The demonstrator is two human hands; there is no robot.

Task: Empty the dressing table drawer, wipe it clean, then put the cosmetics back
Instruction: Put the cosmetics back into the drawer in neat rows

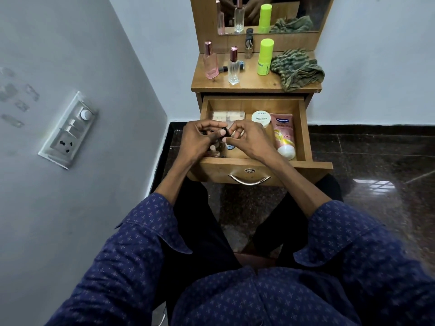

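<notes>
The wooden drawer (303, 128) is pulled out below the dressing table top (254, 84). Inside lie a pale box (227, 115), a white nail polish remover tub (260, 118) and a pink Vaseline tube (283, 135). My left hand (197, 140) and my right hand (249, 140) meet over the drawer's left half. Together they pinch a small dark item (224, 132) between their fingertips. Small bottles (214, 150) show under my left hand, partly hidden.
On the table top stand a pink perfume bottle (210, 61), a clear perfume bottle (233, 67), a small nail polish bottle (249, 47), a lime-green stick (264, 57) and a crumpled green cloth (296, 69). A mirror (270, 12) rises behind. A wall with a switchboard (69, 130) is at left.
</notes>
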